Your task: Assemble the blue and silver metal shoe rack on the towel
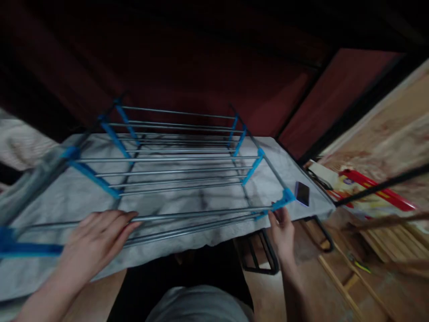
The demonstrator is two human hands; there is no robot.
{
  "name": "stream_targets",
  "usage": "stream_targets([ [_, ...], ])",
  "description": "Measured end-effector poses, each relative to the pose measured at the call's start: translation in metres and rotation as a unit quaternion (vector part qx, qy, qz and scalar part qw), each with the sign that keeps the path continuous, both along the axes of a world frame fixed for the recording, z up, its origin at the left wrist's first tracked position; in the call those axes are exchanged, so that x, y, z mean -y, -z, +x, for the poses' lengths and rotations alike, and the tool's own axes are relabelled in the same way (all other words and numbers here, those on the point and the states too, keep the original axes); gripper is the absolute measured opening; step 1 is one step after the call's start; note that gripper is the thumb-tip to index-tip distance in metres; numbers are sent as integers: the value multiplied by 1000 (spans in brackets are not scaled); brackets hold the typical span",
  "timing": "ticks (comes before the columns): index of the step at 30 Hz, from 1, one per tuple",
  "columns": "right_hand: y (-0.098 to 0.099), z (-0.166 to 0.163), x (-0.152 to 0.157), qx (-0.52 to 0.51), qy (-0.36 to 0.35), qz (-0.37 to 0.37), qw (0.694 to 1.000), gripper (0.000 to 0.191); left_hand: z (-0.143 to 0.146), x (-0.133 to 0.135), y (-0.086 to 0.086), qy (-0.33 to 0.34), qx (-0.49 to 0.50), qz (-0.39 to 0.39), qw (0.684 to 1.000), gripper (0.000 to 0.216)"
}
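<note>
A shoe rack of grey metal tubes with blue plastic brackets (95, 176) lies on a grey-white cloth (284, 156) in front of me. Its tiers recede from the near edge toward the dark red wall. My left hand (97, 232) is closed over the left part of the nearest front tube (201, 214). At that tube's right end, my right hand (282, 228) pinches around the tube where it meets the right blue bracket (284, 199). Some of its fingertips are hidden behind the bracket. Two more tubes run just below the front one.
A phone (302, 193) lies on the cloth to the right of the rack. Black metal frames (273, 259) stick out below the cloth's front edge. On the right floor are a wooden frame (350, 281), a yellow-handled tool (362, 267) and red packaging (378, 188).
</note>
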State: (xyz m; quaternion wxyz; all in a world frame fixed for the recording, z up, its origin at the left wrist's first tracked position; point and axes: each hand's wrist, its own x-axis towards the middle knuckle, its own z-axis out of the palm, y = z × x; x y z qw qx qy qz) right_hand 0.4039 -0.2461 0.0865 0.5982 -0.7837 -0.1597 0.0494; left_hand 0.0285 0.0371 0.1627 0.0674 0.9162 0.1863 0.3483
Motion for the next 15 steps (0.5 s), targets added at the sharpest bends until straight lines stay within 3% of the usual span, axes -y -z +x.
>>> stream_targets([
  [1, 3, 1, 1, 11, 9, -6, 1000, 55, -4, 2, 5, -40, -53, 50, 997, 11],
  [3, 10, 5, 3, 16, 14, -9, 1000, 61, -9, 7, 11, -62, -87, 117, 987, 19],
  [8, 10, 15, 6, 21, 35, -65, 997, 69, -8, 25, 14, -100, -147, 79, 981, 22],
  [12, -4, 4, 4, 25, 57, -120, 991, 53, -6, 37, 9, -116, -161, 50, 979, 23],
  [15, -11, -7, -1, 19, 67, -106, 992, 40, -5, 38, 7, -113, -161, 49, 979, 24],
])
